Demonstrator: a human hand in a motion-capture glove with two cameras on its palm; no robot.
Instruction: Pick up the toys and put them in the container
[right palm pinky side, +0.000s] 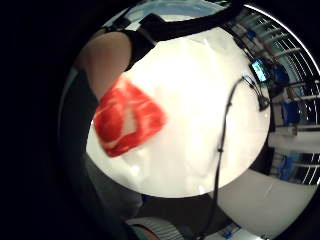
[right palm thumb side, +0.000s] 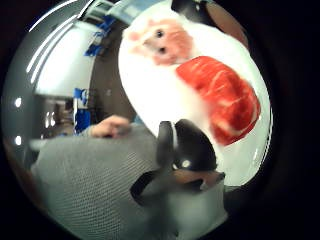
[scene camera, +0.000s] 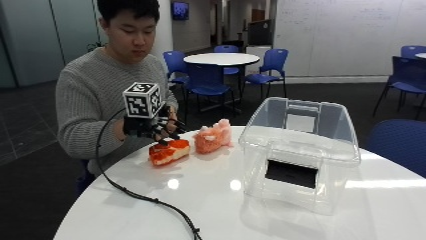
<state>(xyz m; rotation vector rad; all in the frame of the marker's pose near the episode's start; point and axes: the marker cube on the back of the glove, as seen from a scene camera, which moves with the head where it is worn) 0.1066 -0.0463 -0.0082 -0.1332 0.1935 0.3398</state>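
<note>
A red, white-marbled meat toy (scene camera: 169, 151) lies on the round white table (scene camera: 200, 205) near the person's edge. My gloved right hand (scene camera: 150, 125) hovers just above and behind it, fingers spread and pointing down, holding nothing. The palm views show the same red toy (right palm pinky side: 129, 117) (right palm thumb side: 222, 97) lying flat on the table below the palm. A pink plush animal toy (scene camera: 213, 137) (right palm thumb side: 160, 42) stands right beside the red one, on its container side. The clear plastic container (scene camera: 299, 150) stands open a little further along the table.
A black cable (scene camera: 146, 197) trails from the hand across the table to its front edge. The person's bare other hand (right palm thumb side: 112, 126) is at the table edge by the grey sweater. Blue chairs and another round table (scene camera: 219, 59) stand behind.
</note>
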